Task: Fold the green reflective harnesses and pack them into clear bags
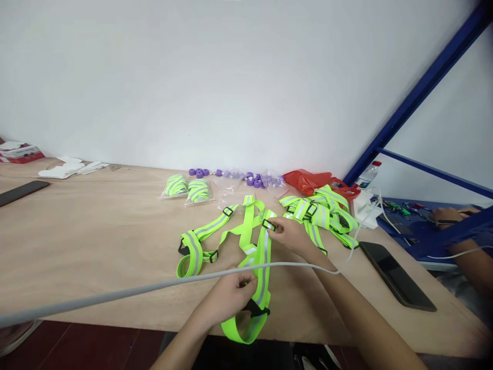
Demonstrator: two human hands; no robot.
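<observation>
A neon-yellow reflective harness [245,234] with grey stripes and black buckles lies spread on the table before me. My right hand [289,234] pinches one of its straps near a black slide buckle [268,224]. Lower down, my left hand [234,293] has its fingers closed on the same strap, just above a black clip [252,308]. Below that clip the strap forms a loop that hangs at the table's front edge. The harness's other loop [192,254] rests on the wood to the left. A grey cable [173,282] crosses in front of my left hand.
Further harnesses [321,213] are heaped on the right, before a red plastic bag [308,180]. Two bagged bands [198,190], purple pieces [254,180] and clear bags line the back. A phone [396,275] lies right; another person's hand [449,216] shows beyond the blue frame [416,108].
</observation>
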